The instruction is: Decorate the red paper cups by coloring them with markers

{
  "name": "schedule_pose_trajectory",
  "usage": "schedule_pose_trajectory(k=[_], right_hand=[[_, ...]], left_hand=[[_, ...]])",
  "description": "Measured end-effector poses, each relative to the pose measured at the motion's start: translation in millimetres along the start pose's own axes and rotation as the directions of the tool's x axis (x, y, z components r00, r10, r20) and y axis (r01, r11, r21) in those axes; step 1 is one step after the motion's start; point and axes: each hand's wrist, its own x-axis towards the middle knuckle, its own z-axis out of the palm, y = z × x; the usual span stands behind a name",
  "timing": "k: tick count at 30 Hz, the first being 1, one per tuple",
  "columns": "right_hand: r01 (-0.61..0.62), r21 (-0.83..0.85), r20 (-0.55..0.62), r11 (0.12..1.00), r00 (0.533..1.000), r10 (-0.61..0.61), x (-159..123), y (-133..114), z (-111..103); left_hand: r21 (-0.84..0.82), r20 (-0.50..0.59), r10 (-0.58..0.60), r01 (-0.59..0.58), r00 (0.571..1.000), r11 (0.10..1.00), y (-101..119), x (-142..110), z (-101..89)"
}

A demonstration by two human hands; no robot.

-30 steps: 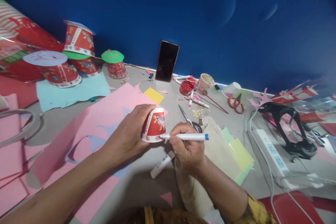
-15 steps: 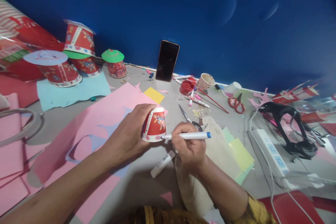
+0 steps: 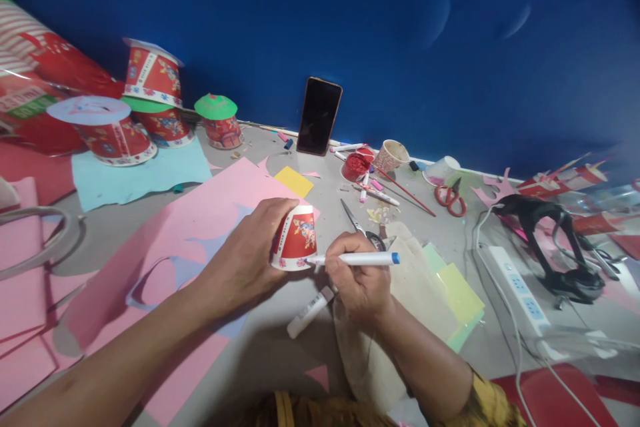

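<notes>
My left hand (image 3: 255,240) is wrapped round a red and white paper cup (image 3: 299,237), held with its wide rim down. In a pinch, my right hand (image 3: 361,280) grips a white marker pen (image 3: 367,258) with a blue end. The pen's tip touches the flowered white band near the cup's rim. Below the two hands lies a white glue stick (image 3: 310,312). Just behind my right hand is a pair of scissors (image 3: 355,217), its handles partly hidden. Pink paper (image 3: 200,240) spreads under and beside my left forearm.
Decorated cups (image 3: 153,77) with paper tops stand at the back left. A phone (image 3: 320,115) leans on the blue wall. Markers, a used paper cup (image 3: 391,156) and red-handled scissors (image 3: 451,200) lie at the back right. A power strip (image 3: 517,290) with cables sits on the right.
The marker and my right hand have shifted very slightly left along the cup's lower band. My left hand and the cup hold almost the same place.
</notes>
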Motion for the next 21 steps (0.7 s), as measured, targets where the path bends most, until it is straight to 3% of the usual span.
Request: schedule_pose_trajectory(k=[15, 21], right_hand=[[-0.007, -0.007, 0.024, 1.000, 1.000, 0.007, -0.3, 1.8, 0.6], [-0.045, -0.015, -0.031, 0.999, 0.999, 0.044, -1.8, 0.2, -3.2]], left_hand=[[0.002, 0.003, 0.006, -0.006, 1.000, 1.000, -2.4, -0.3, 2.2], [-0.011, -0.001, -0.033, 0.033, 0.999, 0.999, 3.2, -0.6, -0.4]])
